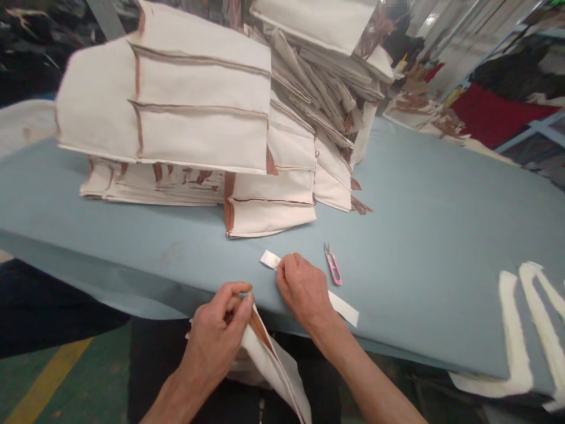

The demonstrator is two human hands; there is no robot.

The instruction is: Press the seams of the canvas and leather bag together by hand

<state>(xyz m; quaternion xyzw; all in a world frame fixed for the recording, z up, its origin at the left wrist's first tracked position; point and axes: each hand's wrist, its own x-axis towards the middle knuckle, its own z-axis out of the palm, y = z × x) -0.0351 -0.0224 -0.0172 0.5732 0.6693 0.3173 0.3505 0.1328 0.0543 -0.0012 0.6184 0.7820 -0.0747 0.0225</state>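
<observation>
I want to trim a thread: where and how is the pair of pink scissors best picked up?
Grip the pink handle, probably coming from above and the near side: the scissors lie flat with the handle toward the person and the pointed blades facing away. The right hand is nearer.

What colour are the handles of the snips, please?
The handles are pink, seen best in the head view.

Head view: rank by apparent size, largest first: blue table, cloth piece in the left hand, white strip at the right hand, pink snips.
1. Blue table
2. Cloth piece, cut off by the frame
3. White strip, partly covered by the right hand
4. Pink snips
</observation>
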